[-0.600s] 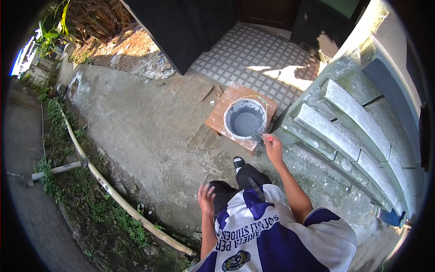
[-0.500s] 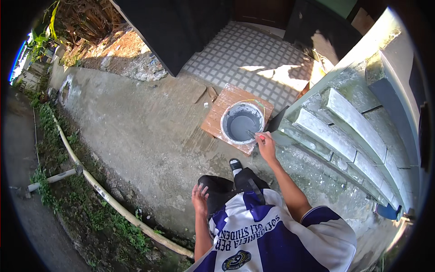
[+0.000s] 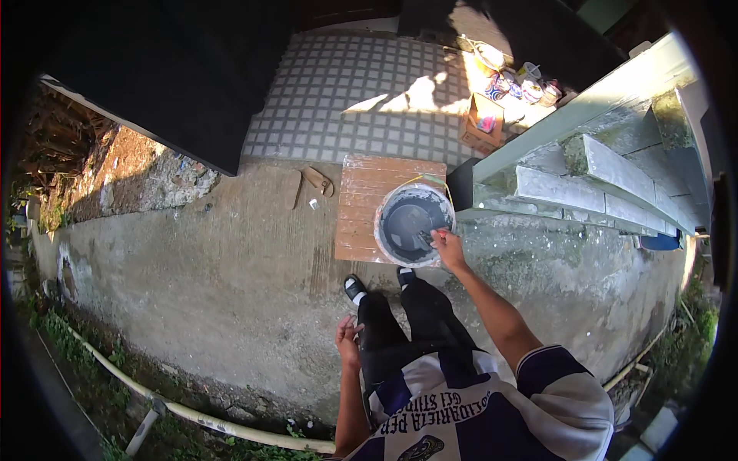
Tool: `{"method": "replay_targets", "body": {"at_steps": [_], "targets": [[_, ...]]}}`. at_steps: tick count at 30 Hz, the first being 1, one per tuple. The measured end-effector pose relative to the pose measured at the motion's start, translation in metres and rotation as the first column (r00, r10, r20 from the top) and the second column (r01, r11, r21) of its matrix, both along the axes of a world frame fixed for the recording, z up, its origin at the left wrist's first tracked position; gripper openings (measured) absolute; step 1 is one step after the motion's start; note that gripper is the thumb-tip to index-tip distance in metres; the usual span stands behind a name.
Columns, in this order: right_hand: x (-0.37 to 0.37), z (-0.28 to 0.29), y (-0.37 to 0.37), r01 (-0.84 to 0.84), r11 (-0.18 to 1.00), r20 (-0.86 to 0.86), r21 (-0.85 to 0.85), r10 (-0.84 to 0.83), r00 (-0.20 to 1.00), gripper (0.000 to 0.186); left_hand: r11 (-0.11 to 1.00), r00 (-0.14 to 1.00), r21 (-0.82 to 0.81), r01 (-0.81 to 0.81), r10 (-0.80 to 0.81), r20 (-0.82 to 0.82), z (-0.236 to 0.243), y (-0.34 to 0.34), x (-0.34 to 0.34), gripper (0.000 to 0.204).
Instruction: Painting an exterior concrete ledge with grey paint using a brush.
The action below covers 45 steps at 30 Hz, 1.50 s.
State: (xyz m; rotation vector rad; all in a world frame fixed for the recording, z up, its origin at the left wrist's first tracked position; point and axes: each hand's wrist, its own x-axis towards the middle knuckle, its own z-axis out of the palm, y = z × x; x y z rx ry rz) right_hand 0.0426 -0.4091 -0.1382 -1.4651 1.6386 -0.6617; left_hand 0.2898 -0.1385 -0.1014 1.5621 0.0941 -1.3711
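A white-rimmed bucket (image 3: pixel 382 237) with grey paint-like liquid stands on a paint-spattered wooden platform (image 3: pixel 357 211). My right hand (image 3: pixel 448 247) is over the bucket's near right rim, closed round a red-handled paintbrush (image 3: pixel 425 238). The brush's grey-coated head reaches down into the bucket, at the liquid. A thin wire handle with a yellow-green grip (image 3: pixel 433 180) rests along the bucket's far rim. Beside my left leg, my left hand (image 3: pixel 348 339) hangs in the air, holding nothing, with loosely bent fingers apart.
To the right, pale block steps (image 3: pixel 561 192) rise along a wall. Beyond the platform lie grey checkered tiles (image 3: pixel 307 100) and a cardboard box (image 3: pixel 483 127) with things in it. Flat scraps (image 3: pixel 294 190) lie left of the platform. A pipe (image 3: pixel 223 425) runs along the near edge.
The view has swung rightward, and both feet now show by the platform. My right hand and the brush are now further over the bucket. My left hand stays empty near my leg.
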Motion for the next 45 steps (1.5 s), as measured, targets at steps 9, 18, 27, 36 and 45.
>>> {"method": "replay_targets", "body": {"at_steps": [9,18,27,36,45], "targets": [[0.048,-0.092,-0.005,-0.308,0.950,-0.267,0.045,0.309,0.913,0.031,0.979,0.981,0.190,0.081,-0.045,-0.188,-0.036,0.034,-0.004,0.032],[0.060,-0.129,-0.020,-0.322,0.936,-0.212,0.141,0.347,0.914,0.030,0.956,0.977,0.243,0.163,-0.122,-0.176,-0.027,0.034,-0.012,0.027],[0.053,-0.112,-0.041,-0.244,0.941,-0.206,0.233,0.293,0.934,0.037,0.969,0.984,0.217,0.120,-0.087,-0.156,-0.026,0.019,-0.002,0.019],[0.050,-0.123,-0.033,-0.266,0.962,-0.216,0.054,0.272,0.938,0.027,0.977,0.983,0.201,0.071,-0.035,-0.180,-0.032,0.034,0.007,0.010],[0.023,-0.117,-0.037,-0.073,0.971,0.040,0.229,0.066,0.997,0.027,0.959,0.991,0.274,0.078,-0.044,-0.129,-0.026,0.029,0.010,0.008]]}}
